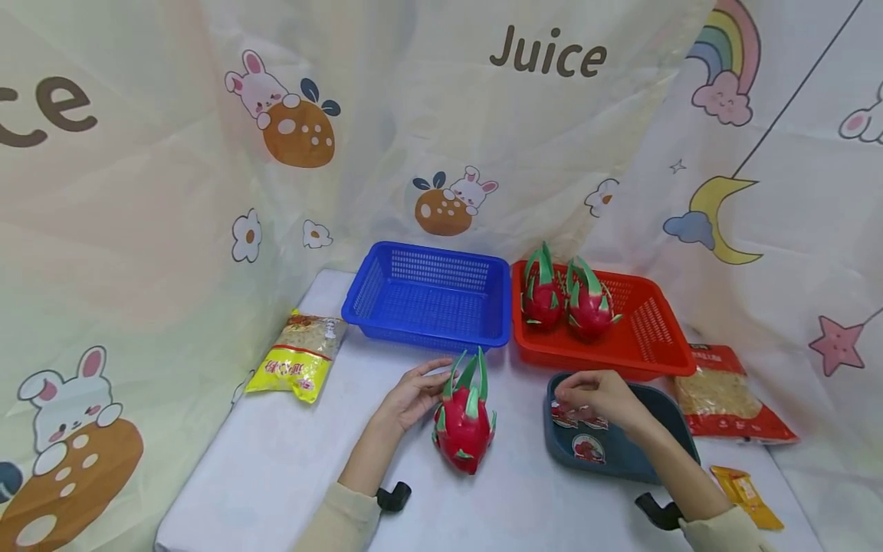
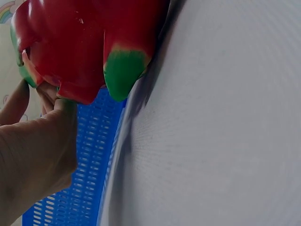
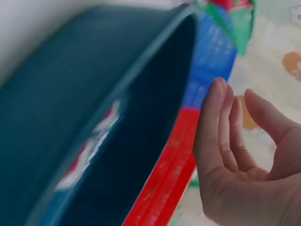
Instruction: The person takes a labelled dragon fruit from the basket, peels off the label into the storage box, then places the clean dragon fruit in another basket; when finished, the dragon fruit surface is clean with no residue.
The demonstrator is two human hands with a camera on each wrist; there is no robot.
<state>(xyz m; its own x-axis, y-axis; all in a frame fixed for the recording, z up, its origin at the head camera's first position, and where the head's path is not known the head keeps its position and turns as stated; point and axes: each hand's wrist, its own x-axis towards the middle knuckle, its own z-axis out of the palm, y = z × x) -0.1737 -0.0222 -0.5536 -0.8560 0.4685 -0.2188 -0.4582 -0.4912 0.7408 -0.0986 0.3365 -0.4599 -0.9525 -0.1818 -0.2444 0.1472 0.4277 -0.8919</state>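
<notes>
A red dragon fruit [image 1: 465, 425] with green leaf tips is on the white table, its leaves toward the baskets. My left hand [image 1: 417, 397] holds it from its left side near the leaves; in the left wrist view, thumb and fingers meet the fruit [image 2: 70, 47] by its scales. Some of those fingers are hidden behind it. Over the dark blue-grey tray [image 1: 552, 448] hovers my right hand [image 1: 607, 397], with nothing visible between thumb and fingers [image 3: 212, 117]. Several stickers with a red fruit picture lie in the tray, one sticker [image 1: 589, 448] near its front.
Behind the fruit stands a blue basket [image 1: 426, 336]. Beside it, a red basket [image 1: 593, 360] holds two dragon fruits [image 1: 589, 310]. A yellow bag [image 1: 297, 364] lies left, a red bag [image 1: 738, 422] right, and a small orange packet [image 1: 746, 494] near the right edge.
</notes>
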